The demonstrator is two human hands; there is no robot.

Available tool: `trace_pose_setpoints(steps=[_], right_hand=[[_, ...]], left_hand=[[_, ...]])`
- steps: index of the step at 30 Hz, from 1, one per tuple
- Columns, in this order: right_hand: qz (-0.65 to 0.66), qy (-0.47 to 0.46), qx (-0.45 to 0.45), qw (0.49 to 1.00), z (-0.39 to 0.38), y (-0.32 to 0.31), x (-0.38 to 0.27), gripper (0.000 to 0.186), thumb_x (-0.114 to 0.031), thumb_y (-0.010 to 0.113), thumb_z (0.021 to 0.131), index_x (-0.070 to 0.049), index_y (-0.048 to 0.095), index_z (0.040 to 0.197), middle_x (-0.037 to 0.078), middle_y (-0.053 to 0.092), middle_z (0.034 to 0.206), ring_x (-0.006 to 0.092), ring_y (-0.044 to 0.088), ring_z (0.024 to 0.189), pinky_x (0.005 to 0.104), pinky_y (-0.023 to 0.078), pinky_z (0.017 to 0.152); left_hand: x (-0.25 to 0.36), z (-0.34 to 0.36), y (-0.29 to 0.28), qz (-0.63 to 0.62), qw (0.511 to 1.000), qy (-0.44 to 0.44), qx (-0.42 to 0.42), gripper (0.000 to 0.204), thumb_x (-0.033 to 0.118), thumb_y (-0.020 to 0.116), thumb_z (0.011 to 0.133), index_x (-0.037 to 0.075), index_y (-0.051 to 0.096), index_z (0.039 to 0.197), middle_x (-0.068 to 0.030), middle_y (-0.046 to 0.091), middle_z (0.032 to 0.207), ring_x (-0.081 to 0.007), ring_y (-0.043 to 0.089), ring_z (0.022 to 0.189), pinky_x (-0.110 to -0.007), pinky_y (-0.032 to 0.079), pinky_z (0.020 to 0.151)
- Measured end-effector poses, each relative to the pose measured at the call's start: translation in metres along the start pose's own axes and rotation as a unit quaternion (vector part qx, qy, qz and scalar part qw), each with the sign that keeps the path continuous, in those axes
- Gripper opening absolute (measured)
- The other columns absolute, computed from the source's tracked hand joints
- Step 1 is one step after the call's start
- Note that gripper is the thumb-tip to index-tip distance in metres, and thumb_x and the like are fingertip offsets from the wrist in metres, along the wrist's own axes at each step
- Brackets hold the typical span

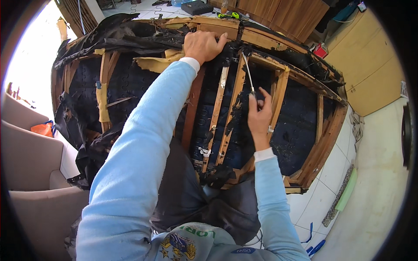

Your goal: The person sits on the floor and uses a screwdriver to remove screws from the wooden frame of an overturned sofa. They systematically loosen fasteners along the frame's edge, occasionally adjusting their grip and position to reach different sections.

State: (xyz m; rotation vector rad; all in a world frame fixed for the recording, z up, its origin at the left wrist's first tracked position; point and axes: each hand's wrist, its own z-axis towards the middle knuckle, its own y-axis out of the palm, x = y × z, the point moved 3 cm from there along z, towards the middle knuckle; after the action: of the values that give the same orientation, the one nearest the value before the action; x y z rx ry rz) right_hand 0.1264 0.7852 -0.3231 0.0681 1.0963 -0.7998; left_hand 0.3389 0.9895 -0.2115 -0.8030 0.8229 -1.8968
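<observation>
"While the left hand [202,45] curls over the far side of the brown wooden furniture frame [235,98], what's the right hand [260,114] doing?"

"Gripping a slim silver-shafted screwdriver [249,74] by its handle, tip beside torn black fabric [230,51] on the frame."

Lettering shows on the person's light blue shirt [220,254]. Across the chest runs a short line of green capitals [200,232], large and plain, on a paler ground, tilted, with only part of the wording in view. Below and to its left is a dark blue and gold emblem [179,246] with gold stars; any writing within it is too small to make out. To the right of the emblem, near the lower edge, a small blue patch [243,250] bears a few pale capital letters, foreshortened by the viewing angle.
</observation>
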Motion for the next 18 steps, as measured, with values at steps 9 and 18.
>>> trace_pose_setpoints(steps=[9, 18], right_hand=[[-0.021, 0.059, -0.094, 0.994, 0.007, -0.014, -0.012, 0.039, -0.036, 0.063, 0.113, 0.001, 0.073, 0.104, 0.002, 0.062, 0.071, 0.0169, 0.067, 0.064, 0.029, 0.046, 0.056], [0.458, 0.357, -0.329, 0.745, 0.015, -0.038, -0.006, 0.028, -0.027, 0.065, 0.112, -0.004, 0.062, 0.128, 0.005, 0.065, 0.085, 0.0175, 0.063, 0.062, 0.0327, 0.053, 0.057]], left_hand=[[0.002, -0.001, -0.004, -0.003, 1.0, 0.0, -0.015, 0.057, 0.06, 0.048, 0.106, 0.02, 0.088, 0.113, -0.0188, 0.082, 0.098, -0.0386, 0.079, 0.097, -0.05, 0.058, 0.091], [0.001, 0.001, -0.002, -0.009, 1.0, 0.005, -0.002, 0.057, 0.06, 0.049, 0.106, 0.019, 0.088, 0.113, -0.0181, 0.082, 0.095, -0.0384, 0.079, 0.095, -0.051, 0.058, 0.089]])
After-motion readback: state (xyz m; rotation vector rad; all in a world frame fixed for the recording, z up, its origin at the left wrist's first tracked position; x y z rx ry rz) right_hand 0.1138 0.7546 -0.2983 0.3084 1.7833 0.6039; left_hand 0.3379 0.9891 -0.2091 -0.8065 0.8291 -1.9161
